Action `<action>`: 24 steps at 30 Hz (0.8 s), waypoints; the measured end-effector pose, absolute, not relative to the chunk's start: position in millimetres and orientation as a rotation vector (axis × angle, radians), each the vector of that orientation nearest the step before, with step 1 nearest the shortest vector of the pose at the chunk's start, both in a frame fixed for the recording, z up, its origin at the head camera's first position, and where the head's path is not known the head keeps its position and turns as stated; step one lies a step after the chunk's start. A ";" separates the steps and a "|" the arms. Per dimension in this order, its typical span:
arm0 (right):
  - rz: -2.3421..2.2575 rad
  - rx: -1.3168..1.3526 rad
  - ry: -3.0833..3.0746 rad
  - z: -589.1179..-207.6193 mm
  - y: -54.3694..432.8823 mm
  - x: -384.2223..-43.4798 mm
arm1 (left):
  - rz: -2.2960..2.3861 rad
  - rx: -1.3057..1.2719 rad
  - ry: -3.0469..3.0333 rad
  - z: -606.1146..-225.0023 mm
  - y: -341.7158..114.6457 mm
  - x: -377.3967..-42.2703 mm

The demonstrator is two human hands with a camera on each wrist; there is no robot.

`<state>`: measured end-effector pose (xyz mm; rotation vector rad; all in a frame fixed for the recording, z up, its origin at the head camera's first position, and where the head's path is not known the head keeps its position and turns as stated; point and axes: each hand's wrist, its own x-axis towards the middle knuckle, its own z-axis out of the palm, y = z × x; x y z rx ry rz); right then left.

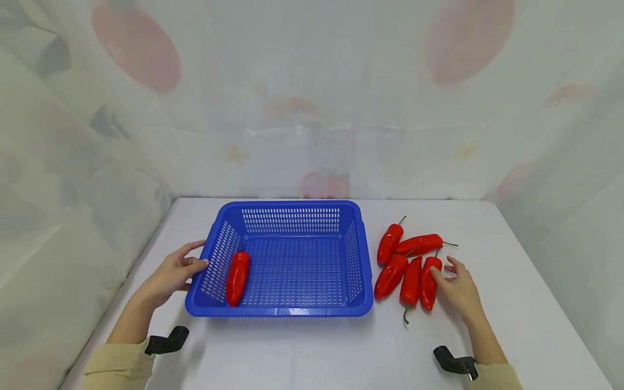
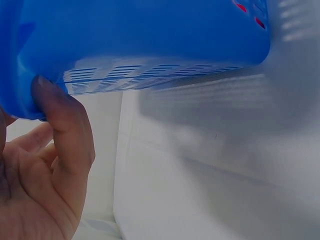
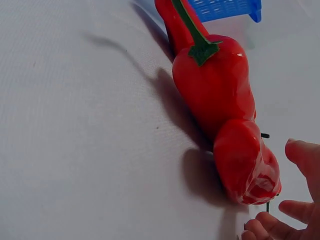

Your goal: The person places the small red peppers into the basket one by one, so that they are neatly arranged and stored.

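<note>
A blue plastic basket (image 1: 292,312) with slotted walls stands on the table, one red pepper (image 1: 237,278) lying inside at its left. My left hand (image 1: 168,273) grips the basket's left rim; the left wrist view has a bent digit pressed against the blue rim (image 2: 25,95). To the basket's right lies a cluster of several glossy red peppers with green stems. Beside the rightmost pepper (image 1: 429,284) is my right hand (image 1: 458,287), thumb and fingers spread. In the right wrist view, a gap shows between the thumb (image 3: 302,152) and the nearest pepper (image 3: 245,162).
A white cloth covers the table (image 1: 341,352). Pale curtains (image 1: 312,108) with faded fruit prints hang behind and on both sides. Black wrist mounts (image 1: 168,341) sit at both beige sleeves.
</note>
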<state>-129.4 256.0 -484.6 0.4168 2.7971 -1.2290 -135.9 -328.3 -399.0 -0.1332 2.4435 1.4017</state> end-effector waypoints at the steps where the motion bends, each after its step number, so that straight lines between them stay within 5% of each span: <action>1: -1.220 0.414 2.799 -485.5 256.0 -129.8 | 1.400 -0.133 2.445 -399.0 -328.3 -135.9; 24: -1.093 0.367 2.857 -482.9 246.5 -129.9 | 1.407 -0.132 2.453 -399.6 -328.2 -135.7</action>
